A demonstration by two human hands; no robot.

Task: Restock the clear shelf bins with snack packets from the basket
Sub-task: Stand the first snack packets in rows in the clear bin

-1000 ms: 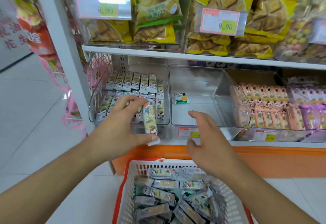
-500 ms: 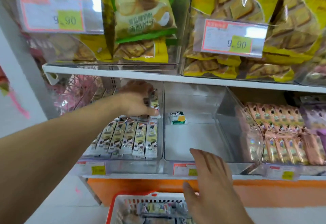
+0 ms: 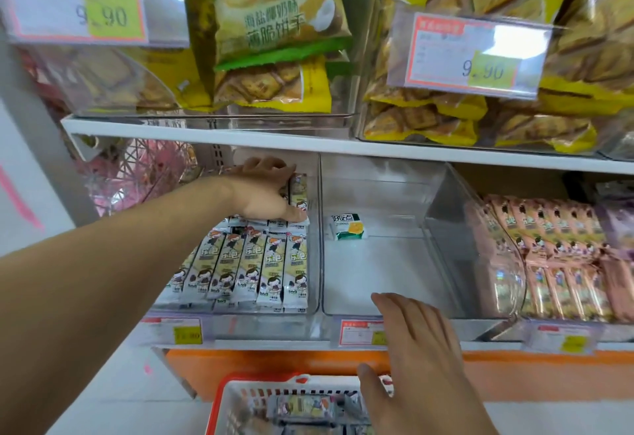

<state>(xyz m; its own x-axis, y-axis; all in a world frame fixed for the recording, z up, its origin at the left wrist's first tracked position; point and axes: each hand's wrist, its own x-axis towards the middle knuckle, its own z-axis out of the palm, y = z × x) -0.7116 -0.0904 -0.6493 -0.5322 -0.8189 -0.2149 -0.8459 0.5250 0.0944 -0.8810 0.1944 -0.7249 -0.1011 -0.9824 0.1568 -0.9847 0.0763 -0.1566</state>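
Our left hand (image 3: 264,191) reaches deep into the left clear bin (image 3: 317,229), arm stretched forward and palm down, fingers laid over the back row of snack packets (image 3: 297,194). The thumb presses on the near end of a packet at the right of that row; whether the fingers curl round any packet we cannot tell, since the back of the hand hides them. In front of the hand, five packets (image 3: 271,270) of the front row show fully, lying side by side with their long sides touching, and parts of more show past our forearm.

Our right hand (image 3: 417,349) hovers flat and wide, fingers straight and spread, holding nothing, just before the front lip of the middle bin (image 3: 442,235), which stands against the right wall of the left bin. That middle bin holds one small green and white packet (image 3: 348,227) near its back left corner. Right of it, a third bin (image 3: 507,263) is packed with pink packets (image 3: 549,249).

Below the left bin, the red-rimmed white basket (image 3: 219,403) sits on the floor with more packets (image 3: 302,405) inside, blurred. Above the left bin, the upper shelf (image 3: 192,132) carries bins of yellow biscuit bags (image 3: 418,122) and one green bag (image 3: 278,19), with two price tags (image 3: 473,52) reading 9.90.
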